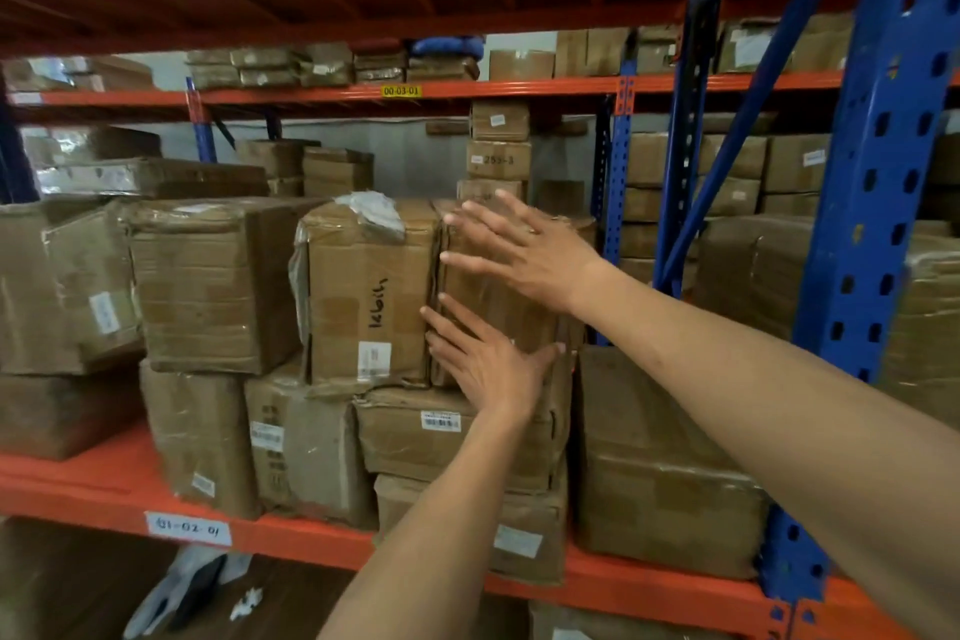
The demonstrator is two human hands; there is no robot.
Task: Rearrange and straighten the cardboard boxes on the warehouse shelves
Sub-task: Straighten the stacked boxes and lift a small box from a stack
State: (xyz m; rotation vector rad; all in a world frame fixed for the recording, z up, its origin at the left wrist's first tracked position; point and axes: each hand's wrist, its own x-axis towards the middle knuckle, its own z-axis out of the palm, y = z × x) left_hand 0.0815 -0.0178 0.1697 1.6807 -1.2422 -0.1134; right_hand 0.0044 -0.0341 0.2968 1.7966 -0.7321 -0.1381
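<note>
Both arms reach forward; left hand (488, 364) and right hand (524, 250), fingers spread flat, press the taped cardboard box (498, 296) on the shelf (104, 489).

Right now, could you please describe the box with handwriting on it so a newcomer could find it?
On the orange shelf beam, find the upper box left of both hands. Only it bears black handwriting above a white barcode sticker, with torn plastic on top.

The cardboard boxes (363, 296) are brown under glossy clear tape, with white barcode labels (440, 420) and black handwriting (379, 303). The shelf beams (291, 538) are orange, the perforated uprights (878, 203) blue. A yellow tag (400, 91) bears black numbers.
</note>
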